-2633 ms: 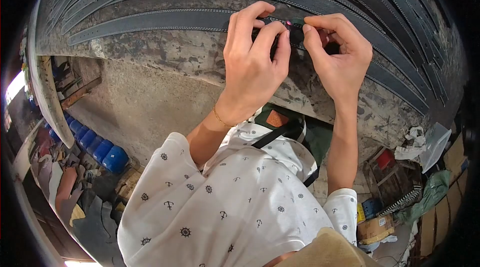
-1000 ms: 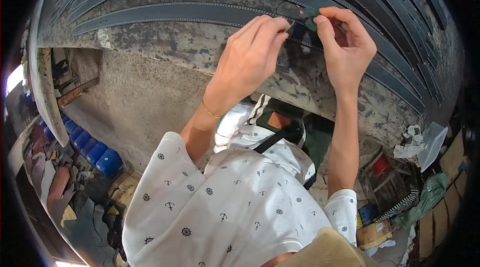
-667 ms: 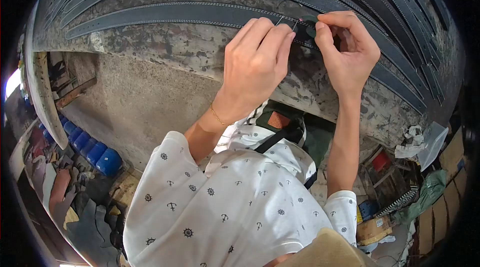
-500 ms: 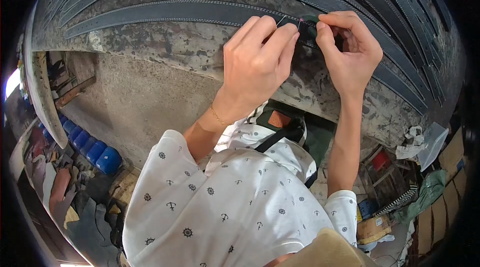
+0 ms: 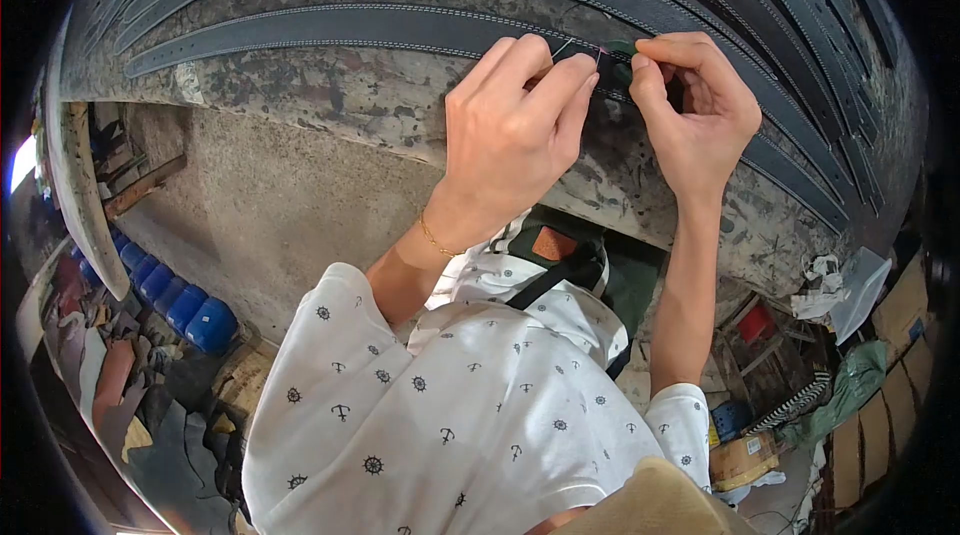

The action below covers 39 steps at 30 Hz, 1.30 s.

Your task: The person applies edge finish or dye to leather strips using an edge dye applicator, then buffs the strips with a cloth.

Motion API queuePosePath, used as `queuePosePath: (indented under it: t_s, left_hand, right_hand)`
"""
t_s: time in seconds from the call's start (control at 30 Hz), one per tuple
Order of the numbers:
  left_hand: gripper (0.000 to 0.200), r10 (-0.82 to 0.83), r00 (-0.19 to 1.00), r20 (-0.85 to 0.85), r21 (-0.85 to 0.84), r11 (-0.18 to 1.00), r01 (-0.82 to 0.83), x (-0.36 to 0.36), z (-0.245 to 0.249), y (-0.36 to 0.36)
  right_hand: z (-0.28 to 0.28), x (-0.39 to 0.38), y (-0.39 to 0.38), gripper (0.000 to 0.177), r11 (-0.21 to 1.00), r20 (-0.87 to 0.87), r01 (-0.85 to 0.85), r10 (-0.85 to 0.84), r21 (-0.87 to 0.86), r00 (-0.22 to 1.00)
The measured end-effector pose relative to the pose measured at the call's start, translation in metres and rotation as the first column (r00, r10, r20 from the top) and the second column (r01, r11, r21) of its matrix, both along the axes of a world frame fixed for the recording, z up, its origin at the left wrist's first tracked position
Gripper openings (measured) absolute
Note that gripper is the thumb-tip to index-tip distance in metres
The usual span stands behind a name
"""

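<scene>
Mod. light, white shirt (image 5: 440, 385) bright; blown-out glare patch (image 5: 22, 165) far L, upper half of frame. Heavy fisheye distort.: bench (image 5: 330, 90) looks bowed, corners blk.

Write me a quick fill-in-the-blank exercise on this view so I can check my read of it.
1. The small piece pinched by the right hand is dark ____.
2. A bracelet circles the person's ____ wrist.
3. On the strap nearest the person, stitching runs along ____ long edges.
4. The row of containers at lower left is ____.

Missing words: green; left; both; blue.
</scene>
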<state>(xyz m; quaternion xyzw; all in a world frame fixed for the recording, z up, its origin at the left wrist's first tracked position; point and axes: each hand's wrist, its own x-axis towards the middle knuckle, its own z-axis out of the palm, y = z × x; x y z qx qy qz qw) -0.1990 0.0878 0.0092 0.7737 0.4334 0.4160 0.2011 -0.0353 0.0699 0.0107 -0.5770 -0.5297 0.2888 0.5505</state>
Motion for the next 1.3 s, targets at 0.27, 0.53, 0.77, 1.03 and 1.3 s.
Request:
queuePosePath:
  t_s: [0.27, 0.53, 0.77, 1.03, 1.3]
  left_hand:
    - [0.014, -0.002, 1.000, -0.005, -0.015, 1.000, 0.002, -0.001, 0.003, 0.000]
    - [0.018, -0.003, 1.000, 0.022, -0.006, 1.000, 0.004, -0.001, 0.001, -0.001]
    - [0.018, -0.014, 0.999, 0.035, 0.009, 1.000, 0.014, -0.001, 0.001, -0.001]
    - [0.023, -0.122, 0.989, 0.082, 0.024, 0.992, 0.121, -0.005, 0.001, -0.004]
    - [0.022, -0.136, 0.989, 0.064, 0.122, 0.984, 0.128, -0.009, 0.000, -0.004]
  right_hand:
    - [0.002, 0.000, 0.000, 0.012, 1.000, 0.060, -0.006, 0.007, -0.012, 0.998]
    - [0.002, -0.001, -0.001, 0.012, 0.999, -0.042, 0.032, -0.033, -0.019, 0.999]
    - [-0.001, 0.002, -0.002, 0.012, 1.000, 0.068, -0.025, 0.025, 0.002, 0.997]
    - [0.014, -0.006, 0.005, 0.013, 0.997, -0.157, 0.033, -0.045, -0.076, 0.987]
    - [0.003, -0.004, 0.011, 0.013, 0.996, -0.063, -0.083, 0.080, -0.046, 0.995]
